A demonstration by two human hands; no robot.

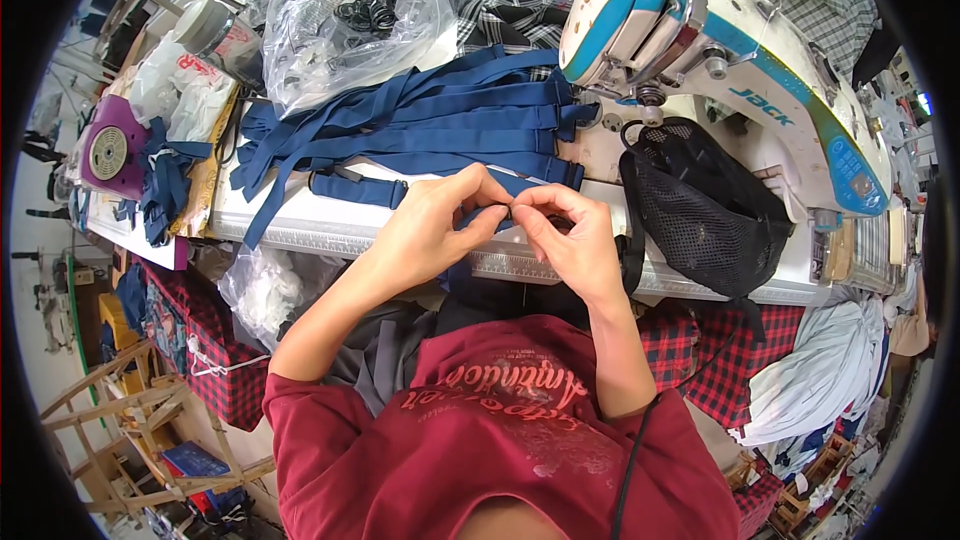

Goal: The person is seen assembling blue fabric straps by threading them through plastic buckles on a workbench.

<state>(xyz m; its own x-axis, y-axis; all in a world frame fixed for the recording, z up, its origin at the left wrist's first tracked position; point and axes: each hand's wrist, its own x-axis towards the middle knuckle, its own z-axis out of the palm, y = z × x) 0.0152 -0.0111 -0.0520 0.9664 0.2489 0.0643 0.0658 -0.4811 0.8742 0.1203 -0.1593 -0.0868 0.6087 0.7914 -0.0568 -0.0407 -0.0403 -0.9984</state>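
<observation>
My left hand [445, 215] and my right hand [575, 240] meet fingertip to fingertip above the table's front edge. Both are closed in a pinch on a small black piece [509, 211], mostly covered by the fingers; its exact kind cannot be made out. A bit of blue fabric shows beneath the fingertips. Behind my hands lies a thick bundle of flat navy-blue straps [430, 125]. One blue strap [355, 187] with small dark fittings rests left of my left hand. Close to my right hand slumps a black mesh bag [705, 210].
A white and teal sewing machine [740, 60] stands at the right. Beyond the straps sits a clear plastic bag [345, 30] with black rings [368, 13] inside. A purple device [112, 150] and blue scraps [160, 180] are at the left. Red checked cloth [195, 340] hangs below.
</observation>
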